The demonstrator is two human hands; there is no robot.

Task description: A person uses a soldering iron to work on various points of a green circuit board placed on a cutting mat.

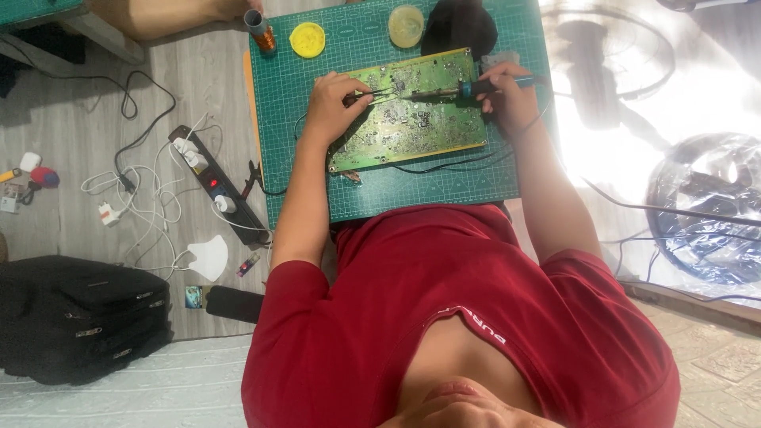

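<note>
Large green printed circuit board (pixel 408 111) flat on green gridded cutting mat (pixel 396 190). Left hand (pixel 333 99) fingers pinching thin metal tweezers (pixel 372 97); right hand (pixel 507 95) gripping blue-handled soldering iron (pixel 444 93), tips meeting mid-board. Soldering looks mid-way; finished joints too small to tell.

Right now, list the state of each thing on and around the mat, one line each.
Circuit board: flat on the green mat.
Tweezers: gripped in left hand, tips on board.
Soldering iron: held in right hand, tip on board.
Yellow tin: open.
Power strip: plugs inserted.
</note>
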